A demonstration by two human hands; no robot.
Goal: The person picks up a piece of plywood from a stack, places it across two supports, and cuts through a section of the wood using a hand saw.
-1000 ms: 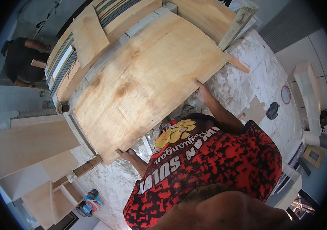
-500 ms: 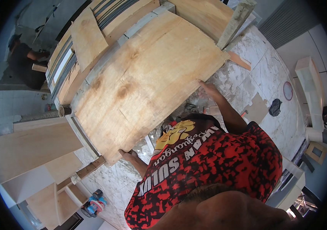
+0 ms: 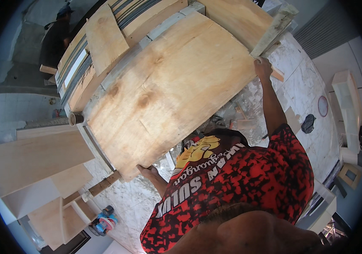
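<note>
A large plywood sheet (image 3: 168,89) with dark knots fills the middle of the view, tilted over a stack of boards. My left hand (image 3: 148,171) grips its near lower corner from underneath. My right arm stretches far out, and my right hand (image 3: 263,67) holds the sheet's far right corner, beside a rough grey timber batten (image 3: 274,28). My red and black patterned shirt covers the lower part of the picture.
More plywood pieces and boards (image 3: 104,38) lie stacked behind the sheet. Another person (image 3: 56,40) in dark clothes stands at the upper left. Pale panels (image 3: 28,156) lean at the left. A blue and red power tool (image 3: 103,221) lies on the dusty tiled floor (image 3: 299,89).
The sheet has swung and lifted closer. My right hand slid out along the edge to the far corner with the arm now extended. My left hand stays at the near corner.
</note>
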